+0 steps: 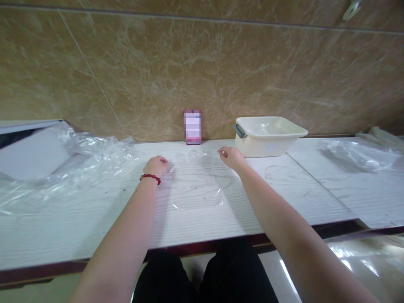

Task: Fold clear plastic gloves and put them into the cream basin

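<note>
A clear plastic bag [198, 191] lies spread flat on the white wood-grain table, its edges showing only as faint glints. My left hand [157, 166], with a red beaded bracelet at the wrist, is closed at the bag's far left corner. Thumb and fingers of my right hand [232, 157] are pinched together at the far right corner. The film is so thin that its exact hold between the fingertips is hard to see. Just beyond my right hand stands a cream plastic bin [268, 145] with a grey handle, with some clear film inside.
A phone [192, 127] leans upright against the marbled tile wall. Crumpled clear plastic [97, 158] and a white sheet [34, 158] cover the left side of the table [202, 227]. More clear plastic [360, 155] lies at the right. The table's dark front edge runs before my knees.
</note>
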Action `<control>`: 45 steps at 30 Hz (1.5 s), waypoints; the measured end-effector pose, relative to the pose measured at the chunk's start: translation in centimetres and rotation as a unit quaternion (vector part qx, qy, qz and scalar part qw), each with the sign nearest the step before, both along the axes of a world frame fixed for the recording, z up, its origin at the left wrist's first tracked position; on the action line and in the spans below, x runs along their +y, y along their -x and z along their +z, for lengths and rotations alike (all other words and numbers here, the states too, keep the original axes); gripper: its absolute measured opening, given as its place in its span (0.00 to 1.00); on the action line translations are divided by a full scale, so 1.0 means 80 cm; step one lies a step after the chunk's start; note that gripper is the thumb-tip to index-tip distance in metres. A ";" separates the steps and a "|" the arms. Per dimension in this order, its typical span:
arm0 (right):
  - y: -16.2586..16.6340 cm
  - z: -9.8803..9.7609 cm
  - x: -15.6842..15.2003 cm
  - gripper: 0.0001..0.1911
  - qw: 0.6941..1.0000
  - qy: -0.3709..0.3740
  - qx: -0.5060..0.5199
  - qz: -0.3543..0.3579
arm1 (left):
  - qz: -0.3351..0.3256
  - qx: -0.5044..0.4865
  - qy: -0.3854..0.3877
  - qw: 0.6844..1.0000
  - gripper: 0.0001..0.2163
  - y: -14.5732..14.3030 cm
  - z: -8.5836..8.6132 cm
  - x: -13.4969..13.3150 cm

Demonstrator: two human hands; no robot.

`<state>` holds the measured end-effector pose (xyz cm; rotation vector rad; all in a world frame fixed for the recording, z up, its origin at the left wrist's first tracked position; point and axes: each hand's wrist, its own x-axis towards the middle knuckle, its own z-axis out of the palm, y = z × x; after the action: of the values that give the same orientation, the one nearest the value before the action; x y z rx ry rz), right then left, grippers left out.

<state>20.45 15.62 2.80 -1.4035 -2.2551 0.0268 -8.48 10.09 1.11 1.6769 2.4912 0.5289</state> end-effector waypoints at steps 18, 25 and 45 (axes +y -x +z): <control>0.013 -0.006 -0.006 0.11 0.994 -0.035 0.059 0.089 | -0.034 -0.200 -0.041 0.978 0.20 -0.019 0.014 -0.011; 0.015 -0.005 -0.008 0.11 0.993 -0.025 0.054 0.105 | -0.069 -0.158 0.028 0.985 0.20 -0.003 0.007 -0.006; 0.085 0.000 -0.048 0.17 0.976 0.028 0.115 0.184 | -0.142 -0.191 -0.092 0.967 0.14 -0.035 0.025 -0.018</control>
<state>13.67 11.79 2.80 -0.9341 -2.2955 0.3584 -5.68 8.67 3.12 1.7527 1.9442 0.9662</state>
